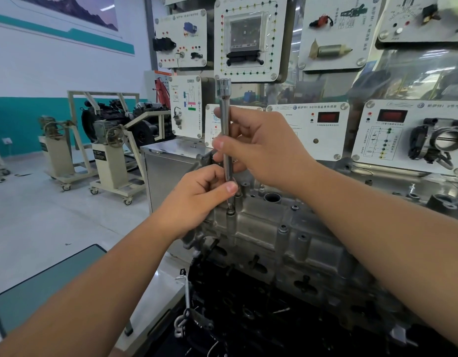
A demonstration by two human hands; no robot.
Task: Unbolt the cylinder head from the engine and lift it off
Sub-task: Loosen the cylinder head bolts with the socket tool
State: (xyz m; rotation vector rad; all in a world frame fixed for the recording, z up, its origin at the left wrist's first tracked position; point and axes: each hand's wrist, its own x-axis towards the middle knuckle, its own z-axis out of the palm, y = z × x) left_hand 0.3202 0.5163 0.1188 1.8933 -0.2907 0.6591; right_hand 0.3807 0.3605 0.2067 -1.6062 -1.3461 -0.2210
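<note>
The left hand (197, 199) curls its fingers (229, 187) round the lower end of a slim, polished steel extension bar (226, 140), which stands upright on a bolt at the left end of the rough cast-aluminium cylinder head (274, 235). The right hand (258, 148) pinches the bar's middle, below its round socket end.

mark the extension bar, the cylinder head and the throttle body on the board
extension bar (225, 130), head view, on the shaft between the right hand's fingers
cylinder head (256, 228), head view, on its bare side wall
throttle body (446, 141), head view, on its round bore
</note>
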